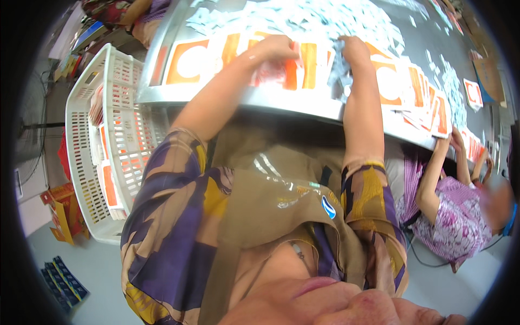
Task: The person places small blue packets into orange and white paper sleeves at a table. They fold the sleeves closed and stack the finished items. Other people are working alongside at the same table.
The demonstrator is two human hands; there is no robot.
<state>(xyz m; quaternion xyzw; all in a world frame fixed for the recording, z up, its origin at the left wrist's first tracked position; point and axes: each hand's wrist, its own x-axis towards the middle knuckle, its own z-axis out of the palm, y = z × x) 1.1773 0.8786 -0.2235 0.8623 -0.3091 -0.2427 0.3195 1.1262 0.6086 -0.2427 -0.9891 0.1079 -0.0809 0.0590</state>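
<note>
My left hand is over a row of orange-and-white flat packets along the near edge of the metal table. Its fingers close around the upper edge of a blurred red-and-white packet. To its right, my right hand has bent fingers at the near side of a heap of small pale-blue sachets. Glare and blur hide whether those fingers pinch a sachet. Grey-blue pieces lie between my hands. More orange-and-white packets lie overlapping to the right of my right wrist.
A white slotted plastic basket holding packets stands at my left. On the right, a co-worker reaches to the table edge. Another person's arm is at upper left. A red carton and dark-blue packages are on the floor.
</note>
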